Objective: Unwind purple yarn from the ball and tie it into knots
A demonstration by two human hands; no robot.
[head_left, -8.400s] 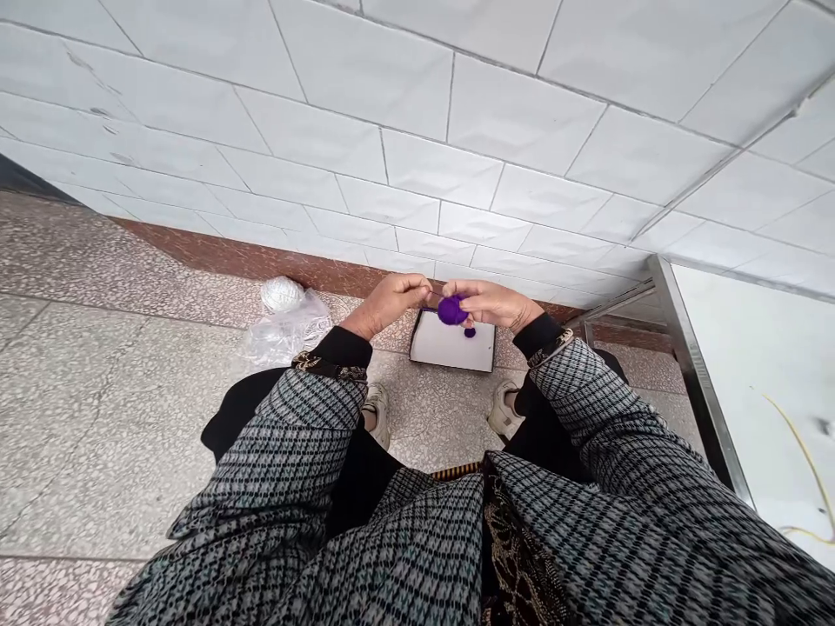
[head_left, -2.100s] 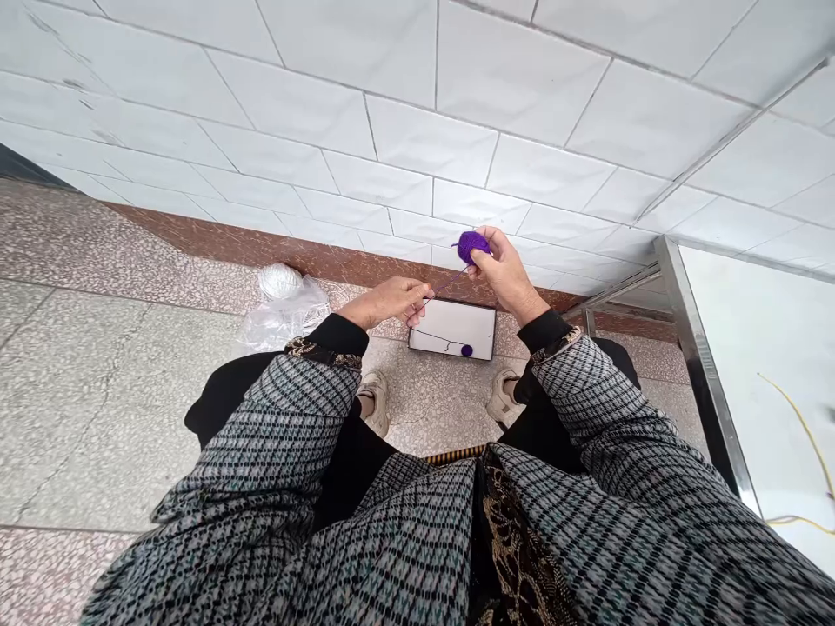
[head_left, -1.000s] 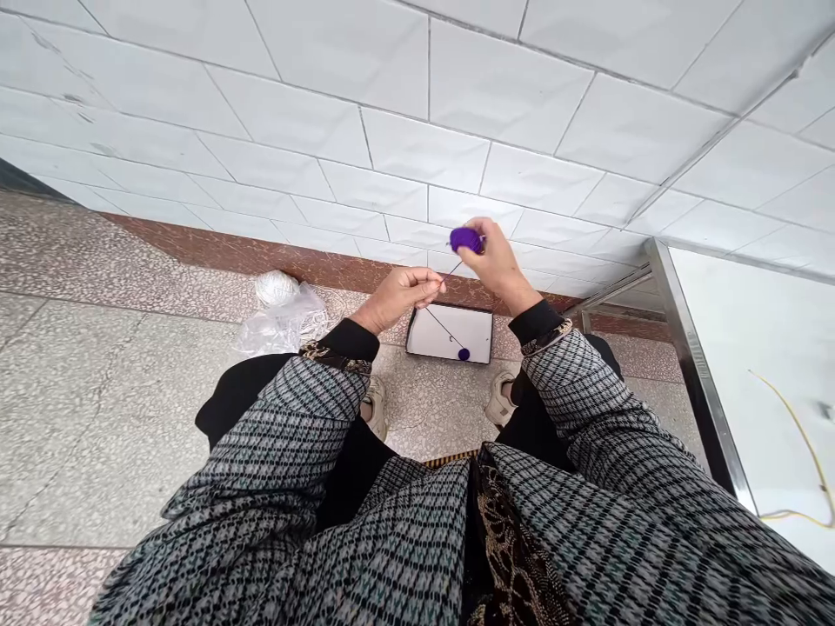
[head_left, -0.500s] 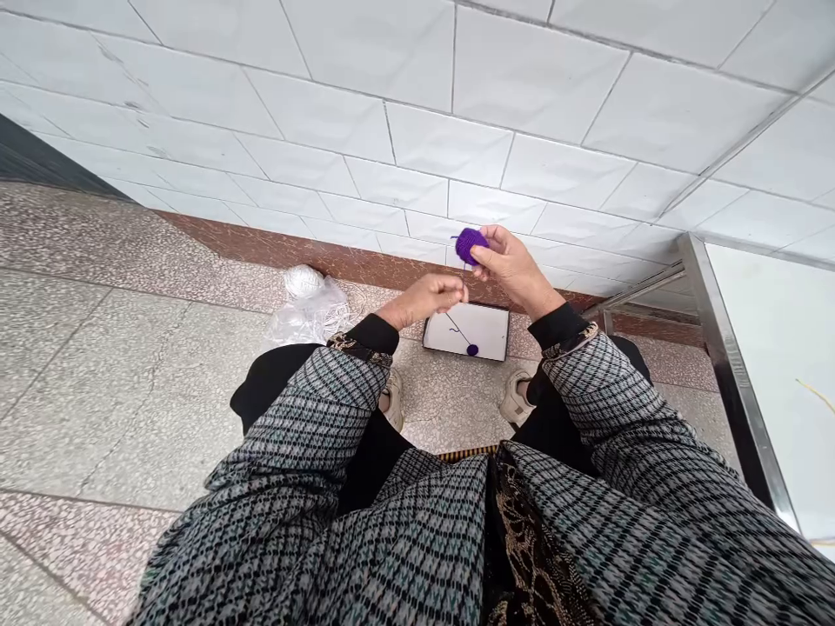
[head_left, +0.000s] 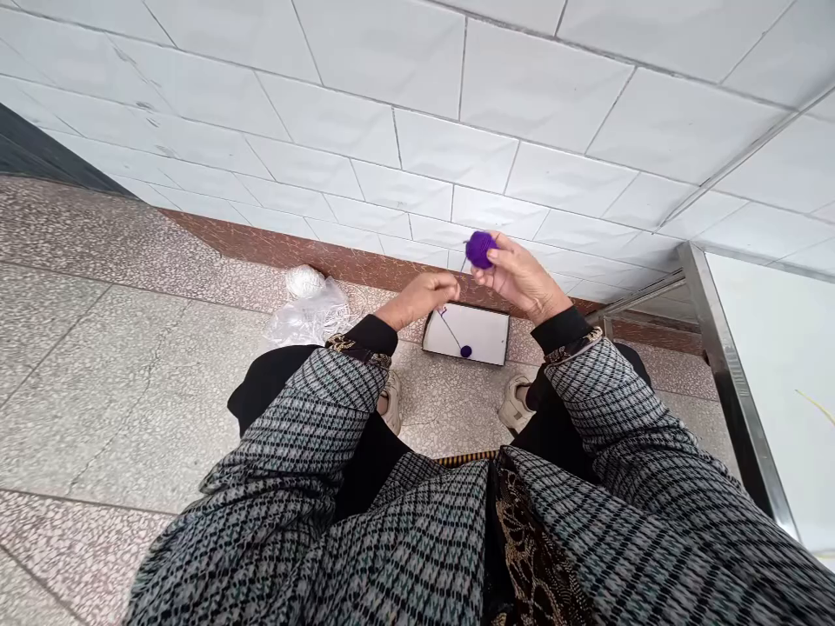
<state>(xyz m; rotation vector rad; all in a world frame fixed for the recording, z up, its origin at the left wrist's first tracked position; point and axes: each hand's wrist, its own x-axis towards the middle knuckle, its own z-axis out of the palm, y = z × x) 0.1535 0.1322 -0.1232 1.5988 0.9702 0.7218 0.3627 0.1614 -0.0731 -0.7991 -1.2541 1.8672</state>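
Observation:
My right hand (head_left: 518,274) is closed round a purple yarn ball (head_left: 481,249), with its fingers on the ball's right side. To the left, my left hand (head_left: 425,297) pinches the purple yarn strand (head_left: 451,329). From this pinch one length goes up to the held ball; another runs down to a smaller purple yarn ball (head_left: 465,351). That small ball rests in a shallow white box lid (head_left: 489,330) with dark edges, on the floor between my feet.
A white yarn ball (head_left: 303,281) and a clear plastic bag (head_left: 305,320) with white cord lie on the floor to the left. A white tiled wall (head_left: 417,139) rises in front. At right stands a metal-edged white table (head_left: 776,348) with a yellow strand on it.
The yarn ball in my right hand has turned and shifted slightly right. My left hand has moved a little left, and the small ball in the lid has shifted slightly left.

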